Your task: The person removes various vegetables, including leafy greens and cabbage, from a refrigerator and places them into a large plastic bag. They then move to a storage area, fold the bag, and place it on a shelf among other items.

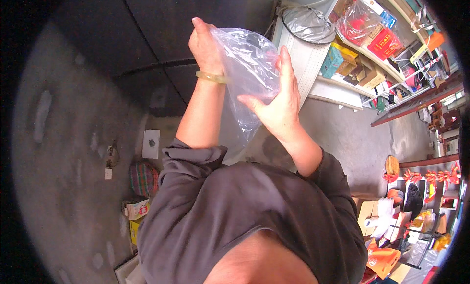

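Note:
A clear plastic bag (249,67) is spread between my two hands, its lower end narrowing to a point above my lap. My left hand (206,49) holds its left side, thumb up, with the fingers partly hidden. A pale green bangle (212,77) circles that wrist. On the other side, my right hand (284,96) has the film against its palm and fingers, the thumb stretched across the front. Creases and bright reflections run over the bag; I see nothing inside it.
A shelf unit (354,82) with boxes and bagged goods stands at upper right, a silver round cover (308,25) beside it. Cartons and an orange bag (383,258) crowd the lower right. A grey wall (73,155) and a plaid bag (144,178) are at left.

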`<state>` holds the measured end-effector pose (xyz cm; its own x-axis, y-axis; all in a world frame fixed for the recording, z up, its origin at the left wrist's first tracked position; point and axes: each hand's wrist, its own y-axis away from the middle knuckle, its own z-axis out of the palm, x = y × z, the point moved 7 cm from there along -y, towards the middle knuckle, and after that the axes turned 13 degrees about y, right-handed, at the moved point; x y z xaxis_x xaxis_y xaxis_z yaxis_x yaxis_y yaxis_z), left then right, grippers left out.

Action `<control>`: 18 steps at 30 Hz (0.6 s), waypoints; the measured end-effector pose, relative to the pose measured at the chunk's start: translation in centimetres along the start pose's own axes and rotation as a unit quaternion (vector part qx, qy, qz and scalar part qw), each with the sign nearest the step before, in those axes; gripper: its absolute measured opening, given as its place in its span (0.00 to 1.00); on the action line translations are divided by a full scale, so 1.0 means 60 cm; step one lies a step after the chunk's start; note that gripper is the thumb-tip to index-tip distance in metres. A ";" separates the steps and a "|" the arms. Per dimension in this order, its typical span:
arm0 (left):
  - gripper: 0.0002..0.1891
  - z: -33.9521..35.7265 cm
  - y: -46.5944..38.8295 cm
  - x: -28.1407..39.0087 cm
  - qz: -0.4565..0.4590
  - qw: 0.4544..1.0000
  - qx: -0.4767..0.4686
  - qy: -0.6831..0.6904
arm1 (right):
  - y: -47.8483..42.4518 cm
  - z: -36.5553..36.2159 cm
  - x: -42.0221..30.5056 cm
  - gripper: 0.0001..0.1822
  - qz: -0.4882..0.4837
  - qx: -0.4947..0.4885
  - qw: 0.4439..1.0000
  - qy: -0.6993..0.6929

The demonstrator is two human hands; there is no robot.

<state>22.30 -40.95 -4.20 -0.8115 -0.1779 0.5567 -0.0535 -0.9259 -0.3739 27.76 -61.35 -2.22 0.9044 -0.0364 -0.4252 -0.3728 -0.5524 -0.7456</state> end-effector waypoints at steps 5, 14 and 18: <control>0.28 0.000 0.011 -0.003 0.020 0.999 -0.024 -0.025 | -0.006 -0.018 0.014 0.34 -0.058 0.075 0.995 0.040; 0.29 0.019 0.021 -0.001 0.034 0.991 -0.086 -0.095 | -0.021 -0.024 0.082 0.09 -0.036 0.083 0.994 -0.066; 0.29 0.023 0.025 -0.007 0.013 0.991 -0.097 -0.093 | -0.035 -0.013 0.119 0.16 0.035 0.030 0.987 -0.151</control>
<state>23.39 -42.71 -3.98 -0.6935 -0.2769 0.6651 -0.1588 -0.8418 -0.5160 35.18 -61.11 -3.27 0.7760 0.1827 -0.6036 -0.4520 -0.5065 -0.7343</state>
